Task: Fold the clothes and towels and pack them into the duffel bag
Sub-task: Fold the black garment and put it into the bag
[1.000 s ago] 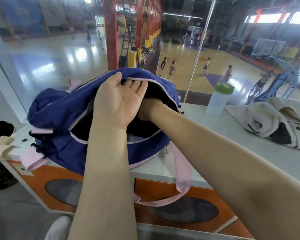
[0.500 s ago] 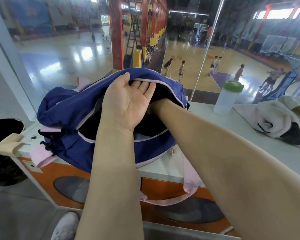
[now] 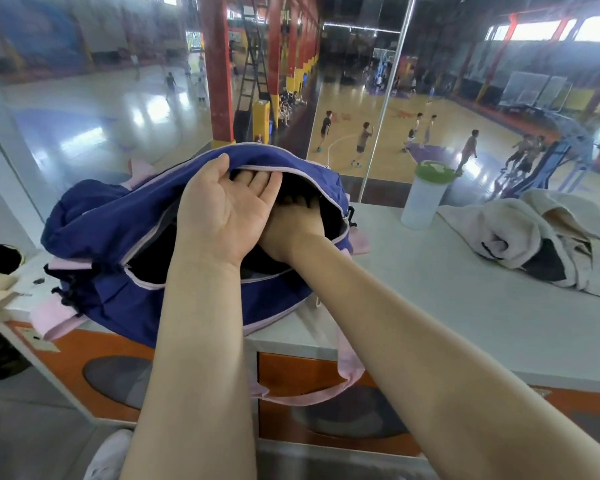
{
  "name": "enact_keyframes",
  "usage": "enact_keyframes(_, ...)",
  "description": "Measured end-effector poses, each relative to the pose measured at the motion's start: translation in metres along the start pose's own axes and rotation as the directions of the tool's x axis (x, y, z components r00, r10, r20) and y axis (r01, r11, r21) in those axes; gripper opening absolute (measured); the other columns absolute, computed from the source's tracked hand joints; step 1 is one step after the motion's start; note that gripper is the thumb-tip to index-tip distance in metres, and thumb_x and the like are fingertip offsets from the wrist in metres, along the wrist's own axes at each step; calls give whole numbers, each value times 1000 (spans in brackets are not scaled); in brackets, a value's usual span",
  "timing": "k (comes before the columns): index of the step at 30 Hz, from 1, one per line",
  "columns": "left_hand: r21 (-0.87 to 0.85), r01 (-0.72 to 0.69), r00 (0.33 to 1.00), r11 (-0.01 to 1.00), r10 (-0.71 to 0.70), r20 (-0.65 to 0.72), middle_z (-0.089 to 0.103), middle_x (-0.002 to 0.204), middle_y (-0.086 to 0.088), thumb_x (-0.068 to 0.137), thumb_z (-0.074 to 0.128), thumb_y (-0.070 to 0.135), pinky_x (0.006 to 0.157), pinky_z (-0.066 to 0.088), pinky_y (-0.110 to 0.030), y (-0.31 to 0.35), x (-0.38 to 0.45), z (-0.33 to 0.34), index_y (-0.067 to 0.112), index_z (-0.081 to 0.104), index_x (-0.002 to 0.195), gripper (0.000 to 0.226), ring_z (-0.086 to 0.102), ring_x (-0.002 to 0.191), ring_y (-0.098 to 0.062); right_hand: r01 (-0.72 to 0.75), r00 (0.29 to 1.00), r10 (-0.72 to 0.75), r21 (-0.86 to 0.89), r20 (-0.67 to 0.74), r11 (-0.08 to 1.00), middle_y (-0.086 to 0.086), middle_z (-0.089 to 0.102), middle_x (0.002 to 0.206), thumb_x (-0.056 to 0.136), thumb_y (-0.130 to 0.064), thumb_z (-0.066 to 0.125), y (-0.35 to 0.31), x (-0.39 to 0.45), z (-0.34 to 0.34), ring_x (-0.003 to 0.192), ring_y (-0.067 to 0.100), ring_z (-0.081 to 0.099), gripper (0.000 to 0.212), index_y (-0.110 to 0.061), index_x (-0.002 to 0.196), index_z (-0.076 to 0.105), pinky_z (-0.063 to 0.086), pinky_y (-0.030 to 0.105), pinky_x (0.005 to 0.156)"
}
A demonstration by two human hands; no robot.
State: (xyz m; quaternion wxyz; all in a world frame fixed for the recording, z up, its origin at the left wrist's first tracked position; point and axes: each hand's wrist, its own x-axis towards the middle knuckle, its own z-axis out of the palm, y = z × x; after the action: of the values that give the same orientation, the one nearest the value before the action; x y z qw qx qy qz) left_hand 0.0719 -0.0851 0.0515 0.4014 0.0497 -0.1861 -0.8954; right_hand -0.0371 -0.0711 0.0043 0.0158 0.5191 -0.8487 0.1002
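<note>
The left hand [image 3: 227, 209] gripped the upper rim of the bag [image 3: 118, 216]. The right hand [image 3: 293, 225] reached inside; its grip could not be determined.

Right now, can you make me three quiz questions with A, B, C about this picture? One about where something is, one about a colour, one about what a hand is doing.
1. Where is the right hand?
A. Inside the bag
B. On the bottle
C. On the towel

2. What colour is the bottle's lid?
A. Red
B. Green
C. Black

3. What is the left hand doing?
A. Hanging loose
B. Holding the bag's top edge up
C. Lifting the bottle

Answers:
1 A, it reaches into the bag's dark opening.
2 B, the cap on the white bottle is green.
3 B, its fingers hook under the bag's rim.
</note>
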Motion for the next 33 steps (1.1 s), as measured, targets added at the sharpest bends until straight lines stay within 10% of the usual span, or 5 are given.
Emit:
enact_keyframes(7,37,1,1000,999,0,-26,52,135,-18,104,36,21,103,39,-47,-4,1,2,5,41,139,39,53,115,-33,-102,981,109,-51,162,994,10,12,160,90,-71,15,30,-9,18,145,36,7,77,-28,154,8,10,61,113)
enact_keyframes(17,365,37,976,930,45,-213,59,129,-9,96,49,26,101,45,-36,-32,-5,1,14,48,136,41,55,119,-23,100,982,-114,-96,-148,990,9,47,142,93,-58,30,35,-58,5,132,32,36,57,-23,137,44,19,51,111)
enact_keyframes(21,862,156,962,483,122,-243,64,112,2,95,50,28,90,40,-32,-53,-18,7,23,62,103,16,55,105,-16,115,974,-129,-86,-185,990,6,46,141,95,-54,35,62,-92,1,134,28,34,56,-22,139,43,16,49,115)
enact_keyframes(25,999,40,999,0,32,-40,62,104,-4,97,45,20,91,42,-39,-74,-26,9,11,62,96,20,53,97,-22,52,979,-65,-68,-191,996,3,31,153,99,-48,33,102,-126,-10,142,25,23,53,-23,146,33,8,46,119)
enact_keyframes(33,963,-198,978,-181,-95,183,58,129,10,97,47,23,92,37,-23,-131,-34,6,25,59,128,33,50,111,-4,-138,983,129,-56,-133,989,3,32,153,99,-45,37,190,-174,-27,144,24,22,53,-23,146,32,11,44,120)
